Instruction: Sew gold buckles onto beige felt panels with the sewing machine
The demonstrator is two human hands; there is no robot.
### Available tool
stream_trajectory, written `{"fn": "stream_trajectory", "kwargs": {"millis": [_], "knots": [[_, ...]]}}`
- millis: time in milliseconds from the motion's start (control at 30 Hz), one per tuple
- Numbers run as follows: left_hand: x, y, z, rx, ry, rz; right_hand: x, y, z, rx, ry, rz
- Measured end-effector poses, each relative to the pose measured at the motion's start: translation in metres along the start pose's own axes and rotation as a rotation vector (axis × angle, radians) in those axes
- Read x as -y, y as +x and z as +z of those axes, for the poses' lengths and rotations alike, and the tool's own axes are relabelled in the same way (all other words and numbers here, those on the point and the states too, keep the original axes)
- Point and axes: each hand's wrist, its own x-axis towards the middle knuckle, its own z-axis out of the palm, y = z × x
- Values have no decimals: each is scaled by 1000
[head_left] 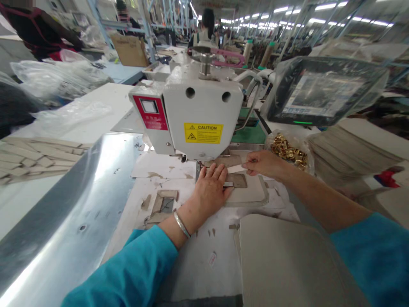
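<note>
Under the head of a white sewing machine (204, 106), my left hand (209, 187) lies flat, fingers stretched forward, pressing on a pale strip and the piece beneath it. My right hand (257, 164) pinches the outer end of that pale fabric strip (237, 168) between thumb and fingers. The strip runs leftward until my left fingers cover it. Below both hands sits a beige panel with rounded corners (252, 194), with a darker brown rectangular patch (240, 181) on it. The needle area is mostly hidden by the machine head and my fingers.
A bag of gold metal fittings (289, 151) stands right of my right hand. Stacked beige panels (281, 256) lie in front. Cut strips (35, 157) are spread at left. A plastic-wrapped control screen (322, 91) rises at right. Scraps litter the white work surface. Other people are farther back.
</note>
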Motion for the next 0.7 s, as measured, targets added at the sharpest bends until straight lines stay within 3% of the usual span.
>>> {"fn": "stream_trajectory", "kwargs": {"millis": [100, 233, 700], "knots": [[0, 0, -1, 9, 0, 2, -5, -3, 1, 90, 408, 136], [0, 0, -2, 22, 3, 3, -14, -3, 6, 98, 626, 242], [0, 1, -1, 26, 13, 4, -14, -8, 25, -140, 529, 241]]}}
